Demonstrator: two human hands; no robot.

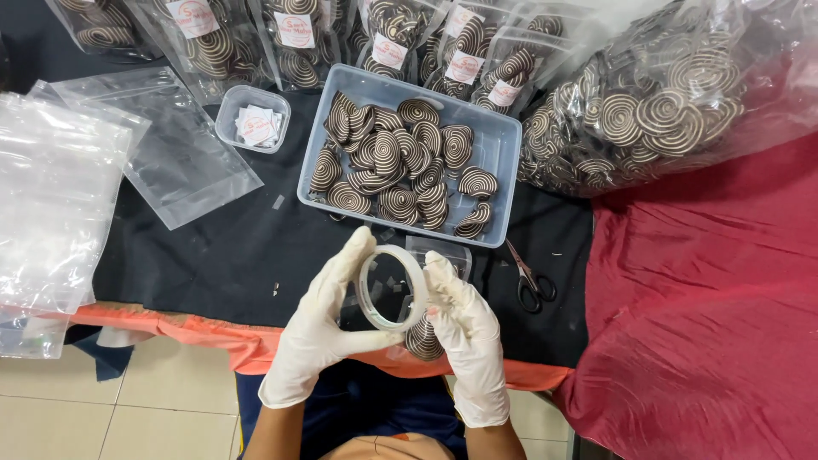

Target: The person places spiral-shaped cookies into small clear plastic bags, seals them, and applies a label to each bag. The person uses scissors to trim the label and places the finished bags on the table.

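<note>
Tape roll (391, 288) sits gripped between both gloved hands, left hand (322, 328) and right hand (464, 328), fingers closed round its rim, just near of the cookie tray (503, 140); sealing seems underway, needing the tape's end found.

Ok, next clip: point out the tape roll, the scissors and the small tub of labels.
tape roll (415, 274): head view, on its right rim, held between both gloved hands.
scissors (530, 283): head view, near the pivot above the black handles.
small tub of labels (230, 106): head view, on its clear plastic left wall.
</note>
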